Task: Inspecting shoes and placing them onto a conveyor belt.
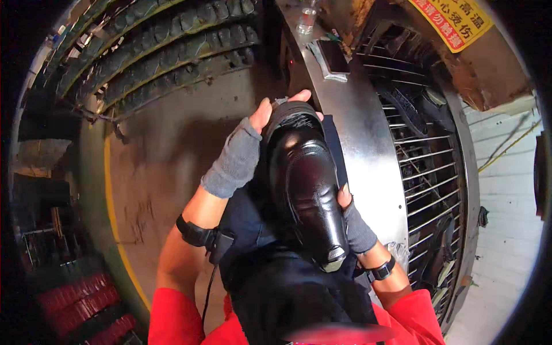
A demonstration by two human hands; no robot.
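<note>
A glossy black leather shoe (305, 178) lies lengthwise over my lap, creased across its middle, with a small pale tip at its near end. A dark grey sole piece (292, 110) curves around its far end. There my left hand (247, 146), in a grey fingerless glove, closes round the sole piece with thumb and fingers on either side. On the shoe's right side, nearer to me, my right hand (357, 227) grips, its thumb against the leather and its other fingers hidden beneath. Dark straps circle both forearms.
To the right runs a metal bench edge (368, 149) beside a barred rack (428, 178) bearing dark soles (405, 109). A phone (334, 56), papers and a clear cup (306, 22) stand far on the bench. Racks of dark shoe-shaped pieces (184, 49) fill the far left; red items (83, 299) sit near left.
</note>
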